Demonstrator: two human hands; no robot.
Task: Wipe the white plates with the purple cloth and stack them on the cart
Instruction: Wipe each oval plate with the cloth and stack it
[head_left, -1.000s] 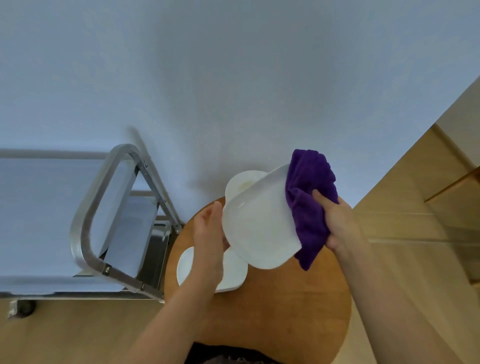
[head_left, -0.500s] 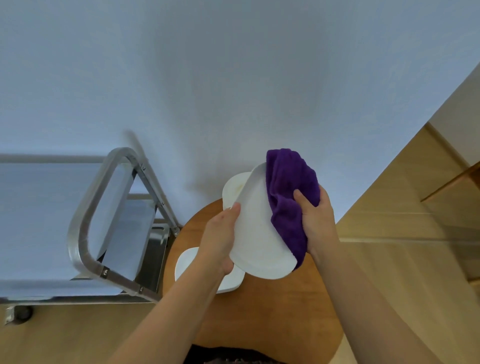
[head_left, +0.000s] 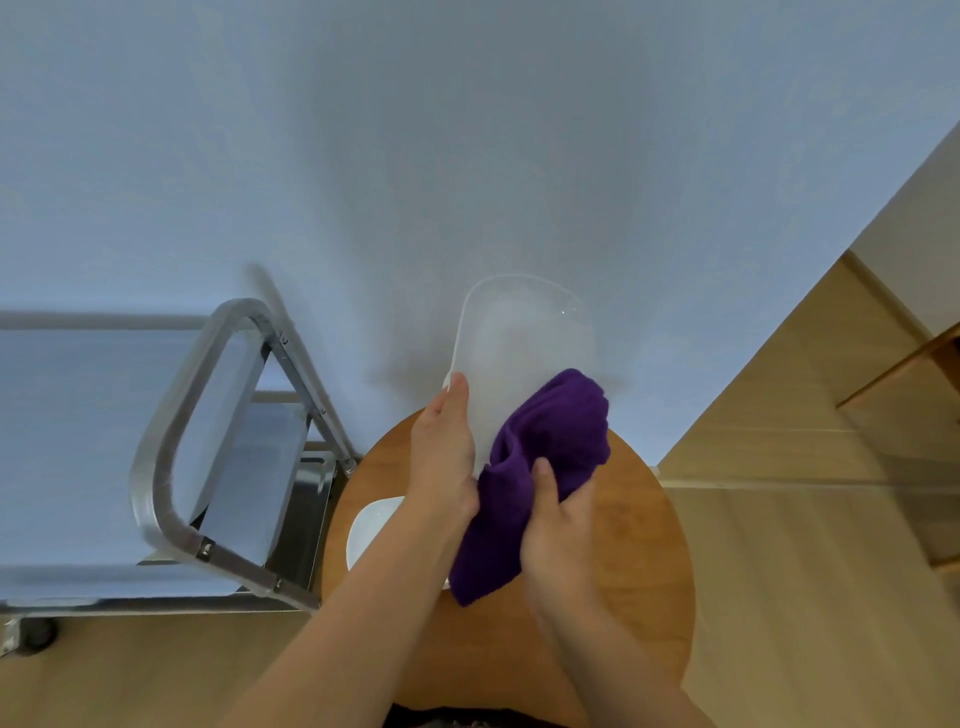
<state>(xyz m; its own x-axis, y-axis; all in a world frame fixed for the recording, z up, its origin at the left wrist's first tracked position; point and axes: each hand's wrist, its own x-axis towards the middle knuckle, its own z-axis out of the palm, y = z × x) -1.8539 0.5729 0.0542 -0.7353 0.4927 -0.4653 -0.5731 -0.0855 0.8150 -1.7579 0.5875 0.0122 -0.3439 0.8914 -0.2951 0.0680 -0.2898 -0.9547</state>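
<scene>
Plate mid-wipe above the round table; cart beside it.

Cart (head_left: 171, 447): steel-framed, left of the table, just beside it; no plate shows on it, so stacking seems not yet begun, and a hurried carry could clip the frame. Round wooden table (head_left: 623, 545): under both arms. Held white plate (head_left: 524, 358): raised on edge above the table, glossy; likely slick, so a hard rub could twist it loose. Purple cloth (head_left: 540, 467): bunched against the plate's lower face, its tail hanging down. Second white plate (head_left: 371, 525): flat on the table under the left forearm, partly hidden; a dropped plate would strike it. Left hand (head_left: 441, 452): fingers together along the plate's left rim, steadying only one edge. Right hand (head_left: 558, 525): thumb and fingers clamped on the cloth.
</scene>
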